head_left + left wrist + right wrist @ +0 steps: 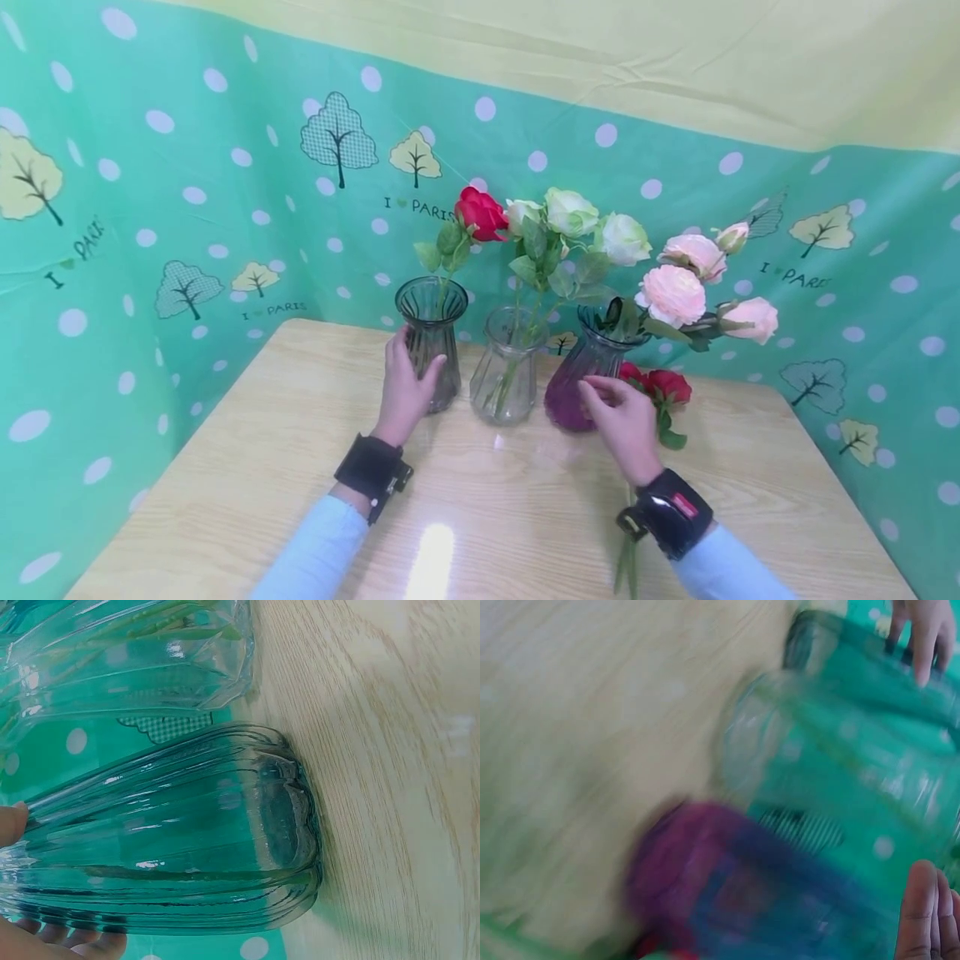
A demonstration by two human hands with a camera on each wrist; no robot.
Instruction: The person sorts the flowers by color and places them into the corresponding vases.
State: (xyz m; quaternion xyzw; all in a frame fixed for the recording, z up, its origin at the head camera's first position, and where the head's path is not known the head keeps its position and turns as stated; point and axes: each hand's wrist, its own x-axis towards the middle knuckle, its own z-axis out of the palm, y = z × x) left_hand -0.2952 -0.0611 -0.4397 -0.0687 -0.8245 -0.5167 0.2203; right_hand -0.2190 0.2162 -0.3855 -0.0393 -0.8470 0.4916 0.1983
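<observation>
On the left stands a grey-teal ribbed glass vase with one red rose in it. My left hand grips this vase from the side, thumb and fingers around its body in the left wrist view. In the middle is a clear glass vase holding white-green roses. A purple-bottomed glass vase carries pink flowers leaning right. In front of it, my right hand holds nothing, and its fingers extend, apart from the vase in the right wrist view.
More red roses lie on the table right of the purple vase, their green stems reaching toward the front, under the right wrist. A green dotted curtain hangs close behind the vases and along both sides.
</observation>
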